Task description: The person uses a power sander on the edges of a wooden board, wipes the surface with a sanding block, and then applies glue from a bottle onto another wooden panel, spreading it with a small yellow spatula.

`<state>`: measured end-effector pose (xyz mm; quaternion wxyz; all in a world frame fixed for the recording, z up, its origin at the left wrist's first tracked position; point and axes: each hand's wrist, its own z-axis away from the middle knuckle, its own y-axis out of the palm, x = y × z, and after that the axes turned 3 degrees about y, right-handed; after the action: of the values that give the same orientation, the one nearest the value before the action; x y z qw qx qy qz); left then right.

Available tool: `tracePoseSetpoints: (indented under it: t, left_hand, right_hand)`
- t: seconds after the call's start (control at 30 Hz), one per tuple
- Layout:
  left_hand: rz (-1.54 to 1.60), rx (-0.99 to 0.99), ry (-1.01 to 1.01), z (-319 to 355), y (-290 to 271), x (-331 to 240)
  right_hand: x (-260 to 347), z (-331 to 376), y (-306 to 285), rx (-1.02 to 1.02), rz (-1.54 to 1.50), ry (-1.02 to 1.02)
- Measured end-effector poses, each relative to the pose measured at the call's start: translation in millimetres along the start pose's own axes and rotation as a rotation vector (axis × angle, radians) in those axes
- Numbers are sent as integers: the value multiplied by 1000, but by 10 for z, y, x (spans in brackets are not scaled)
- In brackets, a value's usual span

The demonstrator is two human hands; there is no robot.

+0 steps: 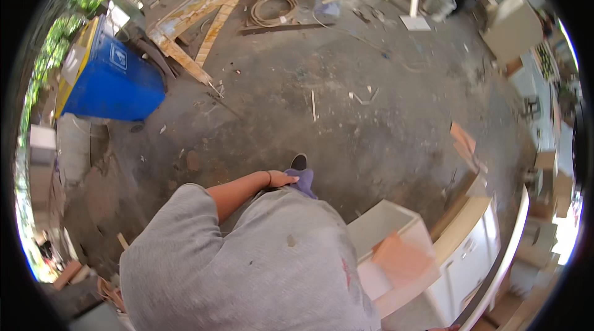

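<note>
My left arm reaches across in front of my grey shirt, with a dark band at the wrist. My left hand (pixel 283 178) is closed on a purple cloth (pixel 303 185), its thumb lying over the fabric. Just beyond the cloth the toe of a dark shoe (pixel 299 161) shows on the floor. At the very bottom edge, by a long curved white strip (pixel 508 256), a sliver of my right hand (pixel 444 329) appears. Its fingers are cut off by the frame, so I cannot make out its grip.
An open white box-like cabinet (pixel 387 216) with an orange-pink sheet (pixel 402 260) stands close on my right, beside a white cabinet (pixel 467 269). A blue bin (pixel 114 74) and wooden frame (pixel 210 9) are at far left. Coiled hose (pixel 272 10) and scraps (pixel 314 105) lie on the floor.
</note>
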<state>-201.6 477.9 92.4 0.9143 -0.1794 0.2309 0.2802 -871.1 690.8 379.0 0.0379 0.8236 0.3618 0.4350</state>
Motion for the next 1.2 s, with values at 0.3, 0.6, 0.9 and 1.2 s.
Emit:
tracePoseSetpoints:
  t: [0.3, 0.6, 0.9, 1.2]
  left_hand:
    - [313, -501, 165, 80, -1098, -474]
    - [455, -1092, 335, -527, -3125, -1002]
    - [413, -1627, 243, -201, -4567, -1068]
    - [728, -2132, 371, 85, -5623, -189]
  right_hand:
    - [-1809, 223, 3313, 85, -148, 516]
    - [-2990, 866, 6075, 424, -341, 1102]
    - [-3417, 1580, 8364, 750, -282, 1415]
    - [-3417, 2436, 10334, 1177, 16, 1218]
